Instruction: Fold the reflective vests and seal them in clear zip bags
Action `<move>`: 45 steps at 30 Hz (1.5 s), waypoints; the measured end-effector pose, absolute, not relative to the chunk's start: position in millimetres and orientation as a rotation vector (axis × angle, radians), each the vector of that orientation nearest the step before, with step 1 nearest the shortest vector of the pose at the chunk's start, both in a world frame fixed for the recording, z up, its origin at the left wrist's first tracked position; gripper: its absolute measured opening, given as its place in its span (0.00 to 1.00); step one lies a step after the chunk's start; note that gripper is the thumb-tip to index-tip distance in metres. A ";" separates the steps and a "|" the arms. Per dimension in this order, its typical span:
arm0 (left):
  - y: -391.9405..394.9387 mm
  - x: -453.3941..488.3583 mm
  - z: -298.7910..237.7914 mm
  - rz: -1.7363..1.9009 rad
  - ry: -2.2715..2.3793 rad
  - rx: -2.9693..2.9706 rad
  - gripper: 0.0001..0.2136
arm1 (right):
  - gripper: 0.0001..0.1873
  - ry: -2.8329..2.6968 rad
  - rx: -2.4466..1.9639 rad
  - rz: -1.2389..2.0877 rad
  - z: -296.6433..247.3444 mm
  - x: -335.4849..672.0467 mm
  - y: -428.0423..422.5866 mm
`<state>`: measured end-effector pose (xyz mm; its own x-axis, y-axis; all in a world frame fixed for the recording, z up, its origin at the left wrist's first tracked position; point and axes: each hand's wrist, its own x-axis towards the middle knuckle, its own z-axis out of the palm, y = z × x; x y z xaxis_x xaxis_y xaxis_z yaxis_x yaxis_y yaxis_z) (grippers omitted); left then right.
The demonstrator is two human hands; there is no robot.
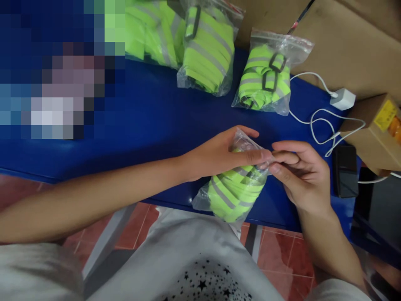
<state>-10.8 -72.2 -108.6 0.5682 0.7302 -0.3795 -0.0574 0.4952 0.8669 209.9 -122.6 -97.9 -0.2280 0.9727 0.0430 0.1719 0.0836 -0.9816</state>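
A clear zip bag (239, 188) with a rolled neon-yellow strap with grey stripes inside lies tilted at the table's near edge. My left hand (232, 150) grips its upper edge, thumb on top and fingers behind the plastic. At the bag's top right corner, my right hand (300, 171) pinches the edge between thumb and fingers, close to the left thumb. The left fingers behind the bag are partly hidden.
More bagged neon straps (208, 50) lie along the back of the blue table (140, 113), one bag (266, 79) with black buckles. A white charger (343, 99) with its cable, a black phone (345, 171) and cardboard boxes (371, 125) are at right. The upper left is pixelated.
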 end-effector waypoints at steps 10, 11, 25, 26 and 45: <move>-68.3 -15.2 -107.2 0.532 0.698 1.101 0.22 | 0.27 -1.898 -1.098 1.273 -87.2 216.4 -120.7; -67.9 -15.5 -106.8 0.529 0.690 1.118 0.21 | 0.26 -1.885 -1.090 1.314 -85.9 217.3 -120.5; -66.4 -15.6 -108.0 0.483 0.660 1.097 0.19 | 0.23 -2.062 -1.056 1.088 -89.4 216.5 -117.0; -66.6 -15.5 -107.9 0.486 0.660 1.096 0.19 | 0.23 -2.061 -1.054 1.087 -89.6 216.3 -116.4; -67.9 -15.9 -109.1 0.477 0.643 1.154 0.19 | 0.26 -2.099 -1.083 1.428 -81.5 221.0 -119.0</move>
<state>-15.9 -67.9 -109.1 0.7289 0.6489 -0.2183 -0.0215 0.3403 0.9401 221.0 -119.0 -81.5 -0.6313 0.7680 -0.1081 0.3827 0.1873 -0.9047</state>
